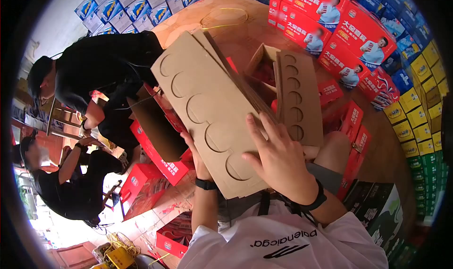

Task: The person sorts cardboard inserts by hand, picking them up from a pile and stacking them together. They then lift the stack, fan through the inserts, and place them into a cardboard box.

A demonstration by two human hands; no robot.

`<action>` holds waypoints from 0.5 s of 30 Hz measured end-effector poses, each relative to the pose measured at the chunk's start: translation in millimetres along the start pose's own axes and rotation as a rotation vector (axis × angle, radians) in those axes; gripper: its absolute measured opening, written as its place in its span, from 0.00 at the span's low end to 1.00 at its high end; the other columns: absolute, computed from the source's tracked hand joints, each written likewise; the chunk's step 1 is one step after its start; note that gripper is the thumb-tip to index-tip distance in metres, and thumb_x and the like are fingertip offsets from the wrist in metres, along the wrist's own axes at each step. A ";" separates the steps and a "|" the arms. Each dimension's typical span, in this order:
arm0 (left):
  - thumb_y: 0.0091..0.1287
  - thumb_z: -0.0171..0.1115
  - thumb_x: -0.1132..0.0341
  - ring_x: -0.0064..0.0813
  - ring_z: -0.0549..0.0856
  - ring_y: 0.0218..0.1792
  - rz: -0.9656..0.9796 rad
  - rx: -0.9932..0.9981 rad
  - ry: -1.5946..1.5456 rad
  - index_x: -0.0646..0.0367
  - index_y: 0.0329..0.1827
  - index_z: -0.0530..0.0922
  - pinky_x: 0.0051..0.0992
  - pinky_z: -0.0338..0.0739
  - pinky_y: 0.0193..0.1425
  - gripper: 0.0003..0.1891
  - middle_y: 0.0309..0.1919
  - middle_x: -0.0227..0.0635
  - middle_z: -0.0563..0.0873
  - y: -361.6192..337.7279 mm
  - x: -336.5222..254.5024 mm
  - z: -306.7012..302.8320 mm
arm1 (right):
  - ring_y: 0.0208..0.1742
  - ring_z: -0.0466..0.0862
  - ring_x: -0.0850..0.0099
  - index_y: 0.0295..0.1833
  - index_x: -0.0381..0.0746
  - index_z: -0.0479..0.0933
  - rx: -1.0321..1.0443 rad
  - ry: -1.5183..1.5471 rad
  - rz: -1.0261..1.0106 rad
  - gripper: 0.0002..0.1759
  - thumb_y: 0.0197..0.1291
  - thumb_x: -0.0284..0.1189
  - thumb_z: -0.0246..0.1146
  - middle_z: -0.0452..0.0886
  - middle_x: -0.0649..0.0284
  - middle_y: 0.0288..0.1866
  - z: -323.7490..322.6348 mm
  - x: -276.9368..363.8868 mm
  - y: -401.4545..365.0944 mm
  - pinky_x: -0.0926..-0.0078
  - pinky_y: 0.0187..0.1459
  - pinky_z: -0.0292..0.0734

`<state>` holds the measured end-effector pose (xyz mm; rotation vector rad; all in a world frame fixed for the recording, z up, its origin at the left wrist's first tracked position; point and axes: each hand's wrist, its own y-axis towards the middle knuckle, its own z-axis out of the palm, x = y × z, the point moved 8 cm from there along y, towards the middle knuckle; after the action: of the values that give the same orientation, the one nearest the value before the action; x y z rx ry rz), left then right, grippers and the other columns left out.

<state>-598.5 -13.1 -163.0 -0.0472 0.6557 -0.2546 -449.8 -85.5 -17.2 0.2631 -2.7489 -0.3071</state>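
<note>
Reddish-brown tiled floor (236, 40), with a loose loop of yellow cord (225, 18) lying near the middle and an open carton (262, 63) beside it, flaps up. Ringed by stacked goods standing on it: blue boxes (127, 4) at the far left, red gift boxes (330, 28) printed with a figure at the far right, then yellow boxes (417, 104) and green boxes (427, 172) along the right edge, with a black carton (377, 207) nearest. Scattered closer in, open red cartons (351, 122) to the right and more red boxes (144, 181) on paler tiles to the left.
</note>
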 end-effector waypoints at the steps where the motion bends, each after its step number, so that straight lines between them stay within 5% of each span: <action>1: 0.73 0.42 0.28 0.45 0.71 0.75 0.018 0.037 0.018 0.54 0.83 0.58 0.45 0.65 0.79 0.46 0.77 0.45 0.68 0.3 0.3 -8.1 | 0.57 0.81 0.50 0.78 0.39 0.65 0.008 -0.007 -0.001 0.45 0.57 0.42 0.73 0.69 0.47 0.72 0.6 -0.1 -1.1 0.59 0.45 0.87; 6: 0.68 0.45 0.25 0.46 0.72 0.73 -0.002 -0.004 -0.010 0.54 0.82 0.58 0.46 0.70 0.76 0.49 0.77 0.45 0.68 9.7 1.8 -31.8 | 0.56 0.82 0.50 0.77 0.41 0.66 -0.044 -0.007 -0.018 0.44 0.58 0.45 0.73 0.70 0.47 0.72 7.5 7.9 -10.3 0.60 0.49 0.86; 10: 0.66 0.50 0.32 0.48 0.74 0.72 0.041 0.071 -0.198 0.54 0.82 0.60 0.49 0.74 0.73 0.47 0.76 0.45 0.70 12.0 -3.1 -18.2 | 0.57 0.83 0.53 0.76 0.40 0.69 -0.036 0.331 -0.134 0.42 0.62 0.51 0.70 0.75 0.47 0.70 -13.1 -5.4 -16.6 0.58 0.54 0.83; 13: 0.66 0.52 0.32 0.47 0.75 0.71 0.146 0.105 -0.106 0.54 0.81 0.61 0.48 0.74 0.72 0.47 0.75 0.45 0.72 24.7 -9.7 -55.6 | 0.59 0.83 0.49 0.72 0.35 0.70 -0.080 0.749 0.174 0.38 0.64 0.46 0.69 0.80 0.46 0.63 -19.2 -85.5 -13.3 0.56 0.55 0.81; 15: 0.68 0.52 0.34 0.45 0.77 0.69 0.161 0.065 -0.109 0.54 0.81 0.62 0.46 0.75 0.71 0.45 0.73 0.43 0.73 26.6 -10.6 -59.7 | 0.64 0.79 0.44 0.74 0.32 0.66 -0.414 0.120 0.271 0.42 0.64 0.46 0.70 0.76 0.42 0.67 -7.7 -159.2 -31.7 0.51 0.62 0.76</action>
<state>-637.0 17.4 -207.2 0.0536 0.5394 -0.1175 -296.4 -82.2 -70.6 -0.1912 -2.4875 -0.7415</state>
